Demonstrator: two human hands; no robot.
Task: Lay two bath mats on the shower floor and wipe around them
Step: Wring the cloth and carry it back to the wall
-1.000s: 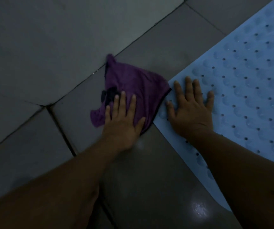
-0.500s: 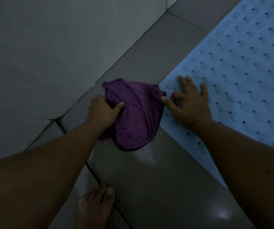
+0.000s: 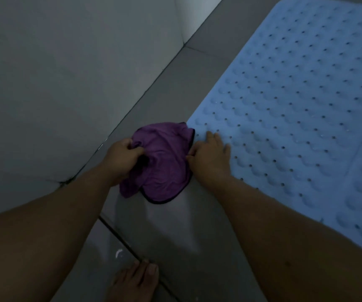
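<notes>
Both hands work at the blue bath mat's (image 3: 295,110) near corner: the left hand (image 3: 123,158) has its fingers bunched on the purple cloth (image 3: 164,166) lying on the grey floor tile (image 3: 175,236) against that edge, while the right hand (image 3: 210,155) rests fingers-spread on the mat. The risk, as I judge it, is the cloth snagging the edge and lifting or shifting the mat if the right hand eases off.

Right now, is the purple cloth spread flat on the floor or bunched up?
Bunched up. The purple cloth lies rumpled in folds on the floor tile, its left side gathered in the left hand grip.
</notes>
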